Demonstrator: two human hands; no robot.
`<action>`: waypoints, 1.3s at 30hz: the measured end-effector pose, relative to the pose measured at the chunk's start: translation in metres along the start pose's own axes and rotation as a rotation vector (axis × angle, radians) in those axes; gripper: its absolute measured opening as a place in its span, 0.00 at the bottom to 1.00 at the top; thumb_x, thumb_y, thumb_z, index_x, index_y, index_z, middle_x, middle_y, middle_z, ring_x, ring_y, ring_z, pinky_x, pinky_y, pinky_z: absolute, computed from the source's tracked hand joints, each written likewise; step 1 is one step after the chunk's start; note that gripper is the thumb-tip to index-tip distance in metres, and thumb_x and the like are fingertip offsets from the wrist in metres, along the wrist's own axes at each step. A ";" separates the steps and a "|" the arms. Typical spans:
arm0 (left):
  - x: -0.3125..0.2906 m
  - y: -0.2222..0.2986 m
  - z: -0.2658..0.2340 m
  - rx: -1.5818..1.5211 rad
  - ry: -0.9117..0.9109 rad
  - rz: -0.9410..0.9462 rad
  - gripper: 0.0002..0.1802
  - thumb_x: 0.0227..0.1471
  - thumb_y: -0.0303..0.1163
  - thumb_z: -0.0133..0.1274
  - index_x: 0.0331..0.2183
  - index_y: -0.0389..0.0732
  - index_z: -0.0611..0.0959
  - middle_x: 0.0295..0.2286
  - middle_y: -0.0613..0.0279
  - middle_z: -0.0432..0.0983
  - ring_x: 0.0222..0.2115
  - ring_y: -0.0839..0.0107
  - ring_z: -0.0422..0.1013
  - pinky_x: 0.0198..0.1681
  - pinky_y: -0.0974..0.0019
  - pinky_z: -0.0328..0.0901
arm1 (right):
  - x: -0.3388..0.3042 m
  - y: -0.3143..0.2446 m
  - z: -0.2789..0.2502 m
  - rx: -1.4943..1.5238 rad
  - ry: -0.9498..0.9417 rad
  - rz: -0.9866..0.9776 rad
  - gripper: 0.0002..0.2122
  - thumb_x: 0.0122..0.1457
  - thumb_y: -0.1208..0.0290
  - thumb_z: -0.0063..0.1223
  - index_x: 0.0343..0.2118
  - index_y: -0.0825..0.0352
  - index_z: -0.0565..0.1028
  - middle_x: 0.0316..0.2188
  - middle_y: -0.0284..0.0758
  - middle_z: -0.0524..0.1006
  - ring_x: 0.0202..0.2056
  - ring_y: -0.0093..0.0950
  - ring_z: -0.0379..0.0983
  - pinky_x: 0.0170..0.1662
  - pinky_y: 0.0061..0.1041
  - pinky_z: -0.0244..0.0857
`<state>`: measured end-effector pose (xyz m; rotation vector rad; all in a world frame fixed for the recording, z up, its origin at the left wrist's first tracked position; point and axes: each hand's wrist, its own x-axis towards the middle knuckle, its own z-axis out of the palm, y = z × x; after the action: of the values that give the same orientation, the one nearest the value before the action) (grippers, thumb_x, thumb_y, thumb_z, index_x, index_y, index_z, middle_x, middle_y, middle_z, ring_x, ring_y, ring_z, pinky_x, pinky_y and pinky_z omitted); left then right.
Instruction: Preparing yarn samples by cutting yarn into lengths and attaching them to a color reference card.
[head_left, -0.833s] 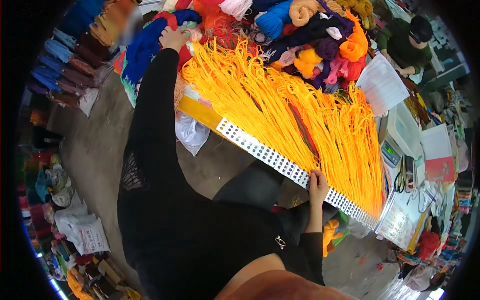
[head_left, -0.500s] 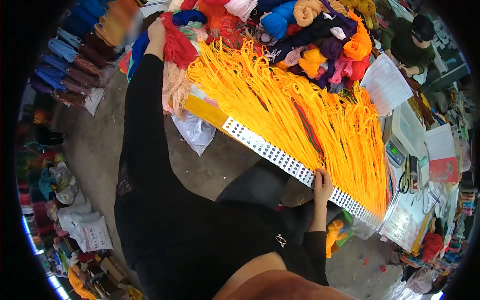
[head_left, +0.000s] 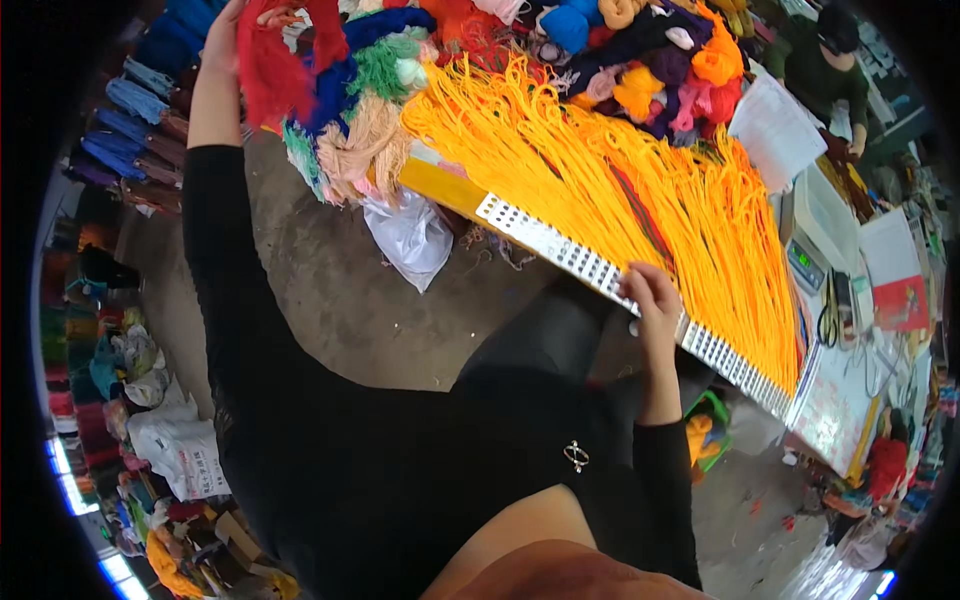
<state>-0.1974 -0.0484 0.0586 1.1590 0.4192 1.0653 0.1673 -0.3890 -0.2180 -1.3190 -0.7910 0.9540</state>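
Note:
My left hand (head_left: 224,42) is raised at the upper left, closed on a bundle of red yarn (head_left: 272,72) that hangs beside it; the fingers are partly hidden by the yarn and the frame's rim. At the table's front edge, my right hand (head_left: 656,300) curls its fingers over a white card strip (head_left: 545,240) punched with rows of dark holes. Long yellow-orange yarn strands (head_left: 600,180) fan out from this strip across the table. A few red and dark green strands (head_left: 645,220) run among them.
Heaped skeins of many colours (head_left: 590,50) line the table's far side. On the right stand a scale (head_left: 803,262), black-handled scissors (head_left: 829,322) and paper sheets (head_left: 778,140). A white plastic bag (head_left: 408,240) hangs below the front edge. Another person (head_left: 825,75) is at the upper right.
My left hand has moved left and toward me, lifting the red yarn off the heap. My right hand has shifted slightly along the strip's edge, and the view has tilted a little.

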 end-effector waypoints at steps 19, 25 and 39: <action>-0.252 -0.267 0.085 0.720 -0.514 -0.378 0.14 0.56 0.34 0.44 0.39 0.35 0.76 0.36 0.59 0.72 0.39 0.71 0.67 0.43 0.69 0.62 | -0.068 0.005 0.072 0.698 -0.467 0.354 0.25 0.63 0.50 0.24 0.44 0.70 0.64 0.18 0.33 0.68 0.18 0.21 0.63 0.26 0.19 0.58; -0.241 -0.304 0.145 0.014 -0.338 -0.549 0.23 0.53 0.31 0.47 0.50 0.33 0.65 0.40 0.60 0.70 0.41 0.75 0.67 0.45 0.71 0.61 | -0.068 0.020 0.063 0.779 -0.582 0.380 0.26 0.62 0.49 0.24 0.40 0.72 0.67 0.18 0.35 0.70 0.18 0.23 0.67 0.25 0.19 0.62; -0.223 -0.320 0.164 0.493 -0.350 -0.202 0.19 0.47 0.22 0.51 0.44 0.34 0.70 0.39 0.59 0.70 0.37 0.73 0.69 0.41 0.72 0.65 | -0.052 0.002 0.027 -0.354 0.010 -0.357 0.17 0.45 0.78 0.55 0.41 0.69 0.70 0.33 0.38 0.71 0.32 0.27 0.70 0.33 0.21 0.65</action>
<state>-0.0340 -0.3288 -0.2140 1.6674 0.5230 0.5763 0.1206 -0.4244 -0.2145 -1.4169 -1.1811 0.5377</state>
